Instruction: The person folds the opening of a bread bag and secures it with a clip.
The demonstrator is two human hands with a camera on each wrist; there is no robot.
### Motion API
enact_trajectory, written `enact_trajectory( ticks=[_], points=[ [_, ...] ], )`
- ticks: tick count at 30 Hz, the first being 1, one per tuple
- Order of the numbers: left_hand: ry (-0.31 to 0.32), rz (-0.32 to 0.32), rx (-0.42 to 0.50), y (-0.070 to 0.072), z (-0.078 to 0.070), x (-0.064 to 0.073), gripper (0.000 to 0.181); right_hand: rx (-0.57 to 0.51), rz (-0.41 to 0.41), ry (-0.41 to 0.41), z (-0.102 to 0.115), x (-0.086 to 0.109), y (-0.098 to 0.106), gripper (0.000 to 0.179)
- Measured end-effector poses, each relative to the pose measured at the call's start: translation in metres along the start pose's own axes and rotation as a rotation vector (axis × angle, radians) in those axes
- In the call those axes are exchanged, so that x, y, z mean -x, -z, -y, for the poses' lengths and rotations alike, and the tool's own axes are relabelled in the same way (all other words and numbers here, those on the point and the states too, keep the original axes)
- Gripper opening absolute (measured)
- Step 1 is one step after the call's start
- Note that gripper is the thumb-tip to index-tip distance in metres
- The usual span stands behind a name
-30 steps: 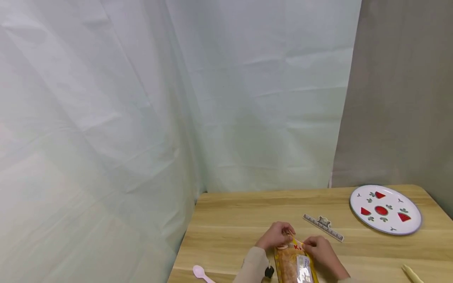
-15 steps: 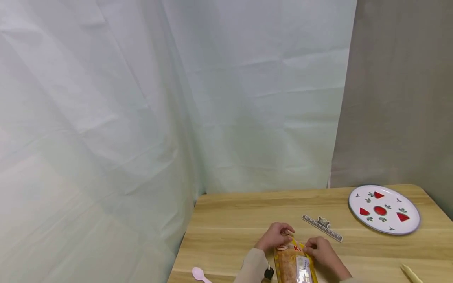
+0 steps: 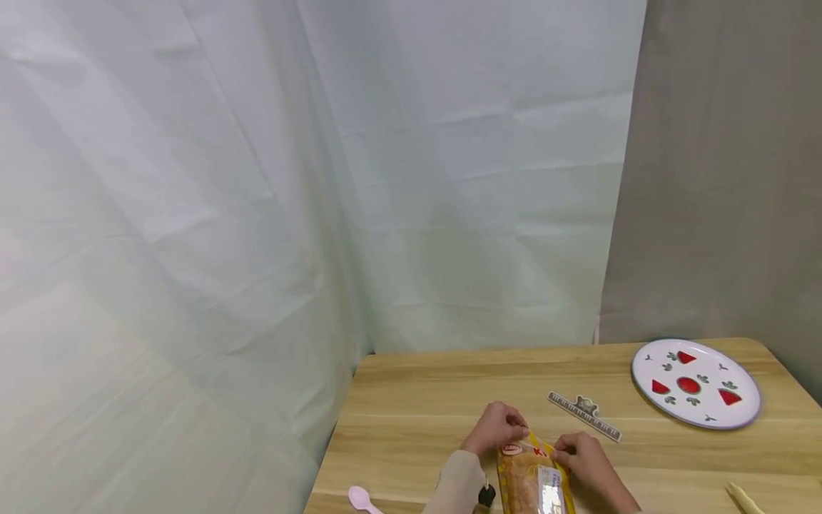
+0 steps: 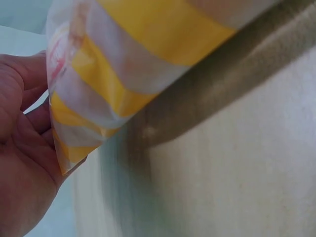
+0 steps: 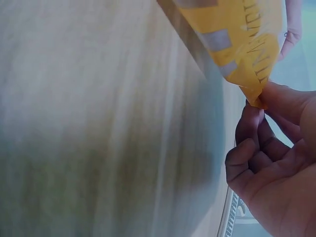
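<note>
Clearly, the left hand and right hand pinch the far corners of the yellow-edged bread packet, neither nearer; its long axis runs from the hands back toward the person, over the bench.

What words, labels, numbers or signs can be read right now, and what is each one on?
"K": red, on the front of the bag; what follows it is unclear.
Dark lettering on the bag's yellow part: slanted and cut off by the frame, not surely readable.
Red oval logo on the bag: too small.
White label on the bag: print too small.
Patterned clip: marks too small to read.
</note>
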State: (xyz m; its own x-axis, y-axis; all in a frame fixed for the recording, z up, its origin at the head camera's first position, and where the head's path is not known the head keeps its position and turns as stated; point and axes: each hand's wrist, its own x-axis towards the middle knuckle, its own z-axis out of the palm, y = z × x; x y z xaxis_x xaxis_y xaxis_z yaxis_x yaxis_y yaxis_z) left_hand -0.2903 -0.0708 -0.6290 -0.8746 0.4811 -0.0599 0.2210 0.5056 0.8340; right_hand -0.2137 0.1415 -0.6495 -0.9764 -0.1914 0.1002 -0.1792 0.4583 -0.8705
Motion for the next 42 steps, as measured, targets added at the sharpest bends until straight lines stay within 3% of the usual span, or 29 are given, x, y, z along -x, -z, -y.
enact_trajectory(
  ticks=[5, 12, 20, 23, 31, 38, 42],
  points=[
    [-0.004, -0.035, -0.023, 0.002, -0.001, -0.003, 0.007, 0.012, -0.024, -0.007, 0.002, -0.003, 0.001, 0.013],
    [-0.026, -0.038, -0.046, 0.005, -0.001, -0.006, 0.01, 0.028, -0.054, -0.018, 0.006, -0.004, 0.001, 0.012],
    [-0.034, -0.027, -0.04, 0.005, -0.003, -0.009, 0.012, 0.001, -0.024, 0.008, 0.008, -0.009, 0.008, 0.008],
    [-0.04, -0.023, -0.051, 0.005, -0.005, -0.01, 0.013, 0.006, -0.024, 0.008, 0.009, -0.015, 0.014, 0.006],
    [-0.067, -0.016, -0.105, 0.003, -0.01, -0.01, 0.011, 0.134, -0.153, -0.027, 0.006, -0.034, 0.039, 0.01],
    [-0.051, 0.003, -0.094, -0.002, -0.008, -0.007, 0.012, 0.145, -0.15, -0.062, -0.004, -0.038, 0.055, 0.013],
    [-0.082, 0.01, -0.097, -0.005, -0.006, -0.005, 0.011, 0.166, -0.151, -0.038, -0.005, -0.039, 0.063, 0.02]
  ],
)
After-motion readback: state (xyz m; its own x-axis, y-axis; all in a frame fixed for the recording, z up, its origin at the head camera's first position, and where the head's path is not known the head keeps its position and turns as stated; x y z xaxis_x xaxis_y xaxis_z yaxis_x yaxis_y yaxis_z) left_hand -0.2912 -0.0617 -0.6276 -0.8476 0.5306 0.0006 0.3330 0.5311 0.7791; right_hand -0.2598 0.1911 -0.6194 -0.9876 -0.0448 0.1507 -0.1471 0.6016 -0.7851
